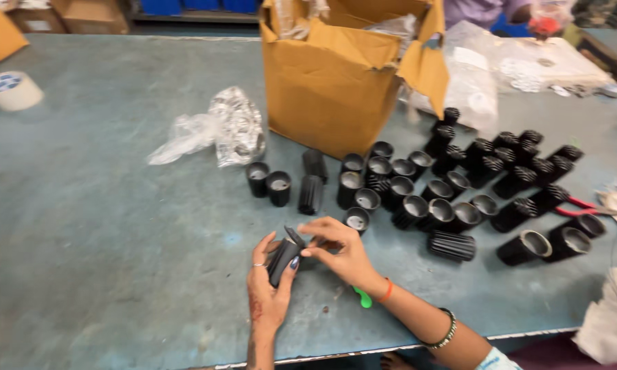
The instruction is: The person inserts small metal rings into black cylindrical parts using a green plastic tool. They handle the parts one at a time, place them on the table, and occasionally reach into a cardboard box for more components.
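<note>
Black ribbed cylinders (pixel 418 199) stand on a blue-grey table (pixel 103 226) by a yellow-brown cardboard box (pixel 329 89).

Setting: small factory or assembly workshop. Evidence: large worn blue-grey worktop (pixel 103 226) carrying dozens of identical black ribbed cylindrical housings (pixel 452 245) at centre and right; torn open cardboard carton (pixel 332 96) at far centre; crumpled plastic bags (pixel 219 130) left of it; tape roll (pixel 10 90) far left; blue crates (pixel 185 5) and more cartons along far edge.

Ahead of you, mid-table: open tan cardboard box (pixel 336 82), flaps torn. Left of it, crumpled clear plastic bag (pixel 216 130). Far right: flat clear bags (pixel 521 65). Top-left corner: more brown cartons (pixel 68 15).
</note>
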A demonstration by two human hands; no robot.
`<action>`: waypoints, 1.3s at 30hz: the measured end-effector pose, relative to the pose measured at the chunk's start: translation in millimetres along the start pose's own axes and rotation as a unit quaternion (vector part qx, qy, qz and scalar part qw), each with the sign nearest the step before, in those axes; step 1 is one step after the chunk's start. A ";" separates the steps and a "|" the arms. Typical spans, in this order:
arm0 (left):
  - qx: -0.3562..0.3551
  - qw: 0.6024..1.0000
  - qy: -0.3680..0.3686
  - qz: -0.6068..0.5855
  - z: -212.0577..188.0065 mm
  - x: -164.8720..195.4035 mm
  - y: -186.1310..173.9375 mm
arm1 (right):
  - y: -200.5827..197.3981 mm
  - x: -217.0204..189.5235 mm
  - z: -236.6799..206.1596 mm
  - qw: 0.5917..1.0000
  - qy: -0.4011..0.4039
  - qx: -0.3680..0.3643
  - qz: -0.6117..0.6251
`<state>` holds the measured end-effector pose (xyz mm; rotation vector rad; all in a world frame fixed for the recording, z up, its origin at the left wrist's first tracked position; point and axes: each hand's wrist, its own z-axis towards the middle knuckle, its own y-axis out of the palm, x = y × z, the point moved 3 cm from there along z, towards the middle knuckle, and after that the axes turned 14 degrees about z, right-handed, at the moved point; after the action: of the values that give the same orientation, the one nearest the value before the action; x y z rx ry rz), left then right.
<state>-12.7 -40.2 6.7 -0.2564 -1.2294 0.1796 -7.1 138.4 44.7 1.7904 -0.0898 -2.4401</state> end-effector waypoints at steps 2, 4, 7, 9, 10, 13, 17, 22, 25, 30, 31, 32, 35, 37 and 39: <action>-0.009 0.999 -0.025 -0.045 -0.5 0.5 -0.7 | -0.8 4.9 0.4 0.999 0.042 0.003 0.012; -0.017 0.995 -0.050 -0.079 -1.0 0.5 -1.6 | -3.2 10.8 0.8 0.998 0.054 0.000 -0.023; -0.015 0.996 -0.045 -0.079 -2.0 3.0 -3.0 | -8.5 20.6 -1.4 0.996 0.067 -0.009 -0.052; 0.003 0.999 0.016 -0.030 -1.8 8.4 -3.6 | -12.1 23.6 -3.5 0.998 0.041 -0.008 -0.042; 0.004 1.000 0.017 -0.017 -2.3 9.7 -3.8 | -13.3 24.3 -4.2 0.999 0.028 -0.007 -0.037; 0.017 0.998 0.048 0.039 -3.9 15.9 -3.9 | -16.4 23.8 -5.0 0.998 0.016 0.019 -0.054; 0.046 0.988 0.092 0.112 -8.5 19.1 -4.0 | -15.0 14.0 -5.5 0.996 -0.047 0.026 -0.068; 0.019 0.999 0.023 0.034 -10.0 4.8 9.7 | -12.3 -1.4 -12.7 0.985 -0.115 0.042 -0.118; 0.008 0.999 0.008 0.031 -11.2 -5.0 12.6 | -9.4 -11.5 -15.4 0.977 -0.159 0.026 -0.143; -0.015 0.998 -0.047 -0.035 -10.6 -16.7 17.4 | -4.5 -24.0 -18.9 0.970 -0.175 0.027 -0.166; -0.017 0.998 -0.055 -0.040 -10.5 -17.6 17.9 | -3.4 -26.3 -19.9 0.966 -0.186 0.021 -0.178; -0.019 0.997 -0.063 -0.044 -10.4 -18.3 18.8 | -3.1 -27.6 -20.5 0.964 -0.189 0.020 -0.185; -0.023 0.999 -0.036 -0.025 -8.9 -15.5 19.1 | -2.5 -29.4 -20.9 0.959 -0.199 0.016 -0.199; -0.007 0.998 0.018 0.052 -7.6 -11.1 18.9 | -2.6 -29.3 -20.6 0.957 -0.209 0.015 -0.203; 0.024 0.979 0.090 0.181 -7.4 -5.8 19.8 | -3.5 -28.0 -20.3 0.957 -0.206 0.023 -0.202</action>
<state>-7.5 -23.5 -6.7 -0.4442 -0.9893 0.4894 20.4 145.8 64.7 1.3943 0.2086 -3.0910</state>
